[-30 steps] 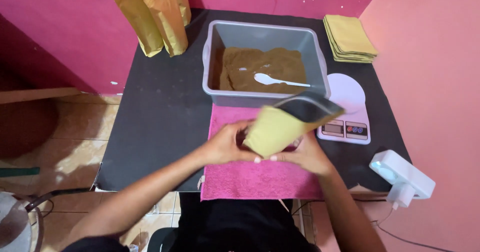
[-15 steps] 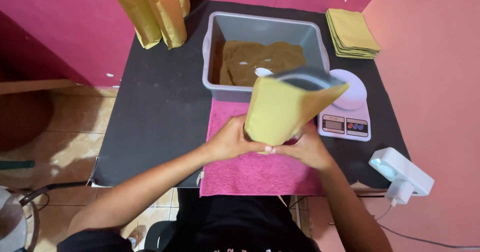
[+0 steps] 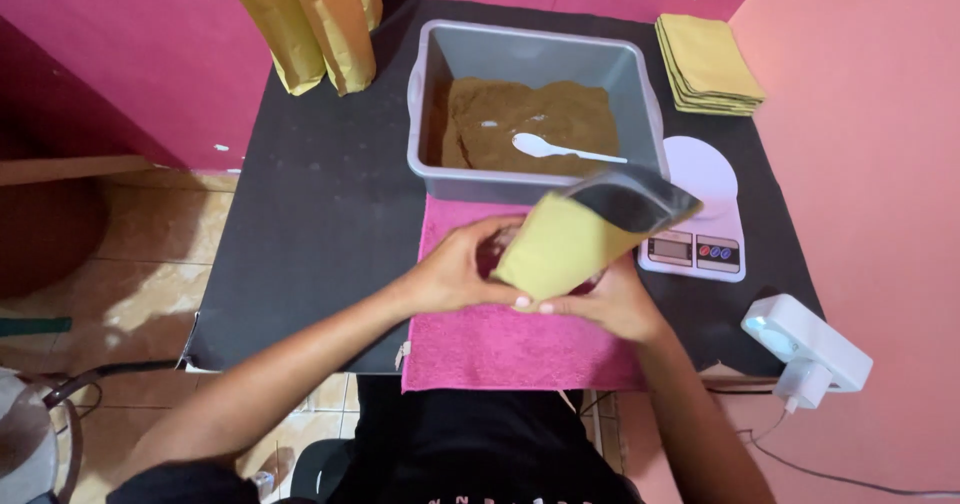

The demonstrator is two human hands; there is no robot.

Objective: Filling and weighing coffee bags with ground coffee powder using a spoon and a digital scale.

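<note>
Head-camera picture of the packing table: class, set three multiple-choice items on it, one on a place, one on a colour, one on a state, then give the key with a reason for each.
1. Where does the white spoon lie?
A on the scale
B in the grey tub
C on the towel

2. What colour is the towel?
A pink
B green
C white

3. How is the yellow pouch?
A flat on the table
B in the tub
C held in both hands

Key: B, it rests on brown powder in the grey tub; A, plainly pink; C, the left hand and right hand grip its base.

spoon in tub, scale right
</note>
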